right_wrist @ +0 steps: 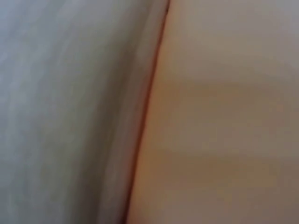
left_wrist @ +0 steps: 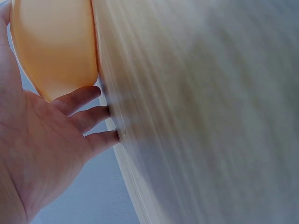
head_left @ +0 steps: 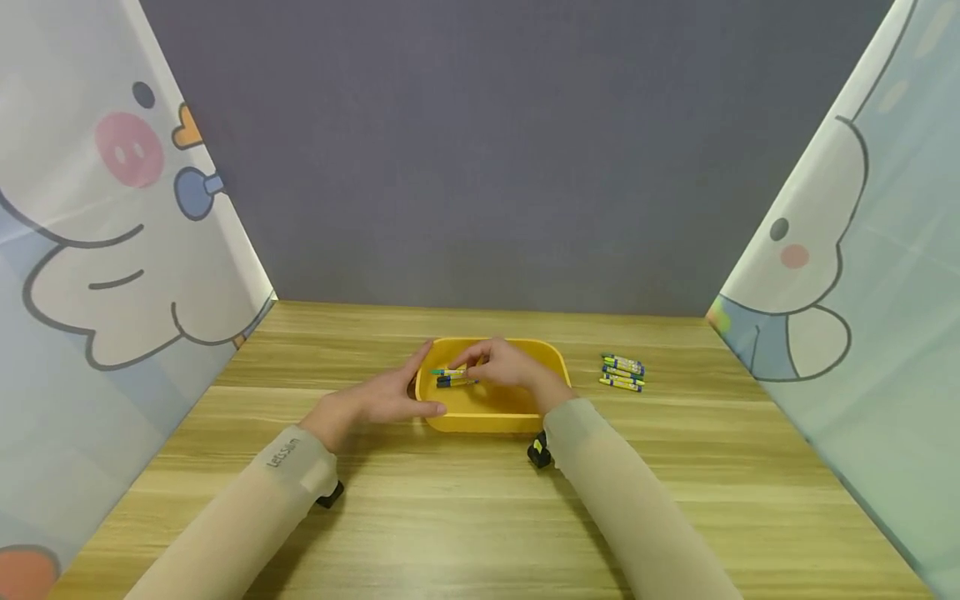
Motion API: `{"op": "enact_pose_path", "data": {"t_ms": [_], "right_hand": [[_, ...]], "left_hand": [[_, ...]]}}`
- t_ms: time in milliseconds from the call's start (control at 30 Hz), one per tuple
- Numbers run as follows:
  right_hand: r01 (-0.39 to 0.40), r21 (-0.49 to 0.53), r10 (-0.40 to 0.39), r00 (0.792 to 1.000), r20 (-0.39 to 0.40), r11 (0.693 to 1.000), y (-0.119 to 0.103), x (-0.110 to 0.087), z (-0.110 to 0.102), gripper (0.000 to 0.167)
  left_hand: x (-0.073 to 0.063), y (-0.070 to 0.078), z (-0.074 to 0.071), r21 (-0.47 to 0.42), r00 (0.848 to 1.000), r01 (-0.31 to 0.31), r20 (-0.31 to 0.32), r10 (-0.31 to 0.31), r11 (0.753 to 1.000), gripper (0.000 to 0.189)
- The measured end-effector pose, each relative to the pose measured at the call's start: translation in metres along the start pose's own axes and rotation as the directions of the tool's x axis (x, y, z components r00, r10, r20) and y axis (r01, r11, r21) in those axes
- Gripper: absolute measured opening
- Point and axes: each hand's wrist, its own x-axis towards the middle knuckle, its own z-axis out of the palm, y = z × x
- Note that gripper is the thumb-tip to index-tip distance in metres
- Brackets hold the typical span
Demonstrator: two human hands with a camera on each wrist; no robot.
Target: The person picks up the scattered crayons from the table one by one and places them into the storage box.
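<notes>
A yellow plastic bin (head_left: 480, 423) stands on the table. My left hand (head_left: 386, 396) rests against its left end, thumb along the front wall. In the left wrist view, spread, fairly straight fingers touch the bin wall (left_wrist: 56, 46). Inside the bin reaches my right hand (head_left: 502, 365), its thumb and fingertips pinching the right end of a green-tipped crayon (head_left: 444, 372). Dark crayons (head_left: 453, 382) lie just in front of it on the bin floor. The right wrist view has only the blurred bin wall (right_wrist: 210, 116) and tabletop, with the hand out of sight.
Several yellow-and-blue crayons (head_left: 622, 372) lie in a loose group on the wooden table (head_left: 435, 517), right of the bin. A grey panel (head_left: 495, 167) rises behind the table. Cartoon-printed sheets (head_left: 112, 250) hang on both sides.
</notes>
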Motion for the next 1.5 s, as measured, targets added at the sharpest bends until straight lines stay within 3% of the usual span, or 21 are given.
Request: {"op": "enact_pose_path", "data": {"t_ms": [233, 400, 833, 1300, 1500], "right_hand": [[-0.005, -0.127, 0.009, 0.999, 0.033, 0.992, 0.005, 0.0, 0.001, 0.023], [-0.011, -0.144, 0.016, 0.999, 0.034, 0.99, 0.006, -0.001, 0.002, 0.023], [-0.031, -0.281, 0.026, 0.999, -0.021, 0.959, 0.008, 0.001, 0.007, 0.018], [-0.064, -0.227, 0.052, 0.997, -0.059, 0.972, 0.002, 0.001, 0.01, 0.021], [-0.039, -0.159, 0.022, 0.994, -0.103, 0.986, -0.013, -0.009, -0.004, 0.026]], "left_hand": [[-0.002, 0.0, -0.002, 0.007, 1.0, 0.011, 0.001, -0.011, 1.0, 0.129], [-0.002, 0.0, -0.002, 0.0, 1.0, -0.005, 0.001, 0.005, 1.0, 0.129], [-0.001, -0.001, 0.0, -0.002, 1.0, 0.003, 0.0, -0.003, 1.0, 0.128], [-0.005, 0.0, -0.001, -0.003, 1.0, -0.006, -0.005, 0.006, 1.0, 0.127], [-0.005, 0.003, -0.002, -0.013, 1.0, -0.003, 0.004, 0.003, 1.0, 0.127]]}}
